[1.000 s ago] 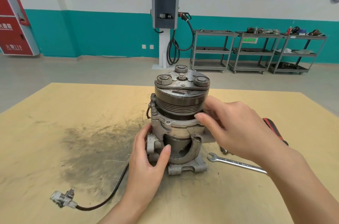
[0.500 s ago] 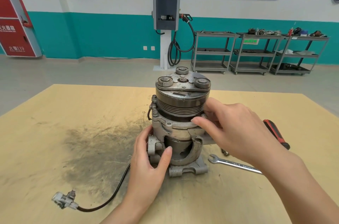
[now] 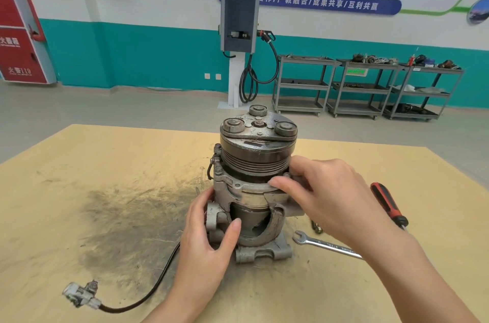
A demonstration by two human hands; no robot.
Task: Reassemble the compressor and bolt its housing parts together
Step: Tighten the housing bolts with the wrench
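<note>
The grey compressor (image 3: 255,163) stands upright in the middle of the wooden table (image 3: 105,177), its ribbed pulley and clutch plate on top. My left hand (image 3: 209,240) grips the lower housing from the left, thumb across its front. My right hand (image 3: 325,195) holds the upper housing flange on the right, fingertips on the rim just under the pulley. A black cable with a white connector (image 3: 79,296) runs from the compressor's base to the near left.
A silver spanner (image 3: 325,244) lies right of the compressor, partly under my right forearm. A red-and-black screwdriver (image 3: 387,203) lies further right. A small bolt (image 3: 316,227) sits near the spanner's head. A dark grease stain (image 3: 127,216) covers the table's left middle.
Both hands stay on the compressor. My right fingertips have crept slightly leftward along the flange rim; the view shifted a little.
</note>
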